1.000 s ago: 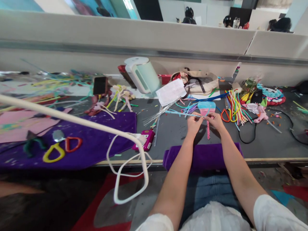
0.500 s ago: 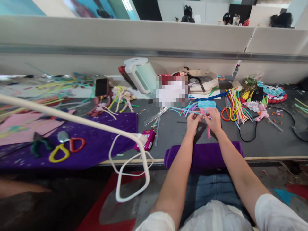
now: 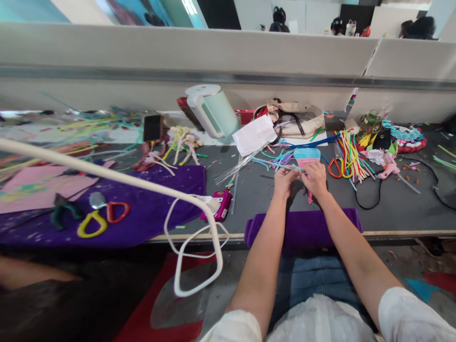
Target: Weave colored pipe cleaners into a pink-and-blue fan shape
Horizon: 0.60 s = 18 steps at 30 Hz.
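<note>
Across the dark-grey desk (image 3: 263, 199), my left hand (image 3: 283, 183) and right hand (image 3: 315, 178) both pinch a thin light-blue fuzzy strand (image 3: 291, 166) near the flat blue-and-pink striped piece (image 3: 307, 154), where uneven tugging might kink the strand.

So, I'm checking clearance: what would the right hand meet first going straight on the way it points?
The right hand would probably meet the pink-and-blue piece just ahead, though depth is unclear and it might pass above.

Light: even, moderately bright on grey tabletop (image 3: 256, 192); near left, deep shade. Soft shadow beyond purple roll (image 3: 306, 228). Glare: far bright strip (image 3: 191, 10), possibly a lamp. Blur: left-hand strands (image 3: 85, 124), softly smeared.
</note>
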### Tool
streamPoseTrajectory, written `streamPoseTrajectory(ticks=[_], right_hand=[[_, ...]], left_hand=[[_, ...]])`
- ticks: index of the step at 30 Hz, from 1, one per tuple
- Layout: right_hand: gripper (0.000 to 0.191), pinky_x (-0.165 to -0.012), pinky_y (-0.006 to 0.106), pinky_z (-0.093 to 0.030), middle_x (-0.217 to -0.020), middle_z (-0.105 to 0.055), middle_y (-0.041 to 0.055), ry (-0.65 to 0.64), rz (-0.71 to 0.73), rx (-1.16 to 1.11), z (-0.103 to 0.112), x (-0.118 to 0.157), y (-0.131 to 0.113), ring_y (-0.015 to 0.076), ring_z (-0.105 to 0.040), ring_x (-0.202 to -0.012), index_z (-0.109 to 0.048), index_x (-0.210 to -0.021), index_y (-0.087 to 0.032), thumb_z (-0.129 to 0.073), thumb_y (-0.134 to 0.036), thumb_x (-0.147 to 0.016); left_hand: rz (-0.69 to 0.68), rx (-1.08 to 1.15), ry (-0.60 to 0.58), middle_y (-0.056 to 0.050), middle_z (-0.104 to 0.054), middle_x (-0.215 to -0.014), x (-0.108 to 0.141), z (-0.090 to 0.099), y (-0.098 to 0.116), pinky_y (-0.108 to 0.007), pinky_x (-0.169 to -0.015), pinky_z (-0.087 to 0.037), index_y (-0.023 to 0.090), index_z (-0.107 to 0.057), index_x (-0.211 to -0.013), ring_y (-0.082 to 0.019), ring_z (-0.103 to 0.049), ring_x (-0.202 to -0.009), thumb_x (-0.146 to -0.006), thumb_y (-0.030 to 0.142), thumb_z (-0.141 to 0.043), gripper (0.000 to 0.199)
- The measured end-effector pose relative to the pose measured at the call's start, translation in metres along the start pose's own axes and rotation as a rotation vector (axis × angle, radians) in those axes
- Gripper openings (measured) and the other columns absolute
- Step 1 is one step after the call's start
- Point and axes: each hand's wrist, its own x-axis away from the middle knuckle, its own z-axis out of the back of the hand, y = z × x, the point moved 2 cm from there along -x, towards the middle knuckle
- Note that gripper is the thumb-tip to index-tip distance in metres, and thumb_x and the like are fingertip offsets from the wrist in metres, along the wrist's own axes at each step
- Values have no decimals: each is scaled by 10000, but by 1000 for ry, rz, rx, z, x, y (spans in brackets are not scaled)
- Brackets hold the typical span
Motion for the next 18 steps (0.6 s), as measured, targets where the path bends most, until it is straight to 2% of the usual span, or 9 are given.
streamPoseTrajectory(ticks=[5, 8, 11, 13, 15, 18], right_hand=[[219, -727, 312, -400, -691, -616, 13, -45, -373, -520, -9, -3, 15, 169, -530, -714, -593, -639, -211, -646, -385, -762], [275, -623, 278, -371, -597, -554, -24, -152, -573, -857, -9, -3, 22, 128, -468, -601, -597, -620, -194, -713, -439, -667], [311, -586, 258, -347, -570, -536, -41, -262, -706, -1053, -7, -2, 25, 101, -438, -563, -578, -608, -184, -766, -431, -591], [319, -591, 258, -357, -576, -544, -40, -266, -718, -1093, -6, -2, 24, 100, -448, -567, -568, -611, -185, -774, -426, -579], [302, -619, 267, -386, -607, -565, -30, -201, -659, -1054, -5, -3, 21, 114, -480, -597, -578, -642, -188, -755, -430, -608], [236, -681, 298, -424, -679, -591, -2, -36, -506, -824, -2, -4, 17, 151, -520, -678, -579, -693, -198, -683, -410, -710]], left_hand=[[-140, -166, 31, 20, -616, -593, 3, -3, 5, -277, -606, -525, 161, -626, -764, -128, -609, -553, -611, 304, -794, 268], [-205, -242, -5, 5, -630, -628, 8, -7, 10, -261, -603, -502, 160, -634, -766, -128, -605, -582, -653, 288, -766, 216], [-240, -283, -49, -2, -637, -662, 13, -11, 14, -257, -613, -492, 155, -643, -778, -125, -600, -601, -675, 291, -757, 205], [-239, -271, -68, -4, -638, -672, 14, -13, 15, -264, -629, -502, 155, -641, -788, -126, -603, -609, -679, 307, -763, 223], [-215, -216, -79, -2, -637, -676, 14, -13, 16, -278, -657, -521, 157, -634, -809, -128, -611, -619, -676, 329, -776, 259], [-141, -98, -85, -5, -644, -708, 11, -13, 13, -296, -678, -544, 165, -622, -864, -135, -627, -648, -663, 394, -799, 352]])
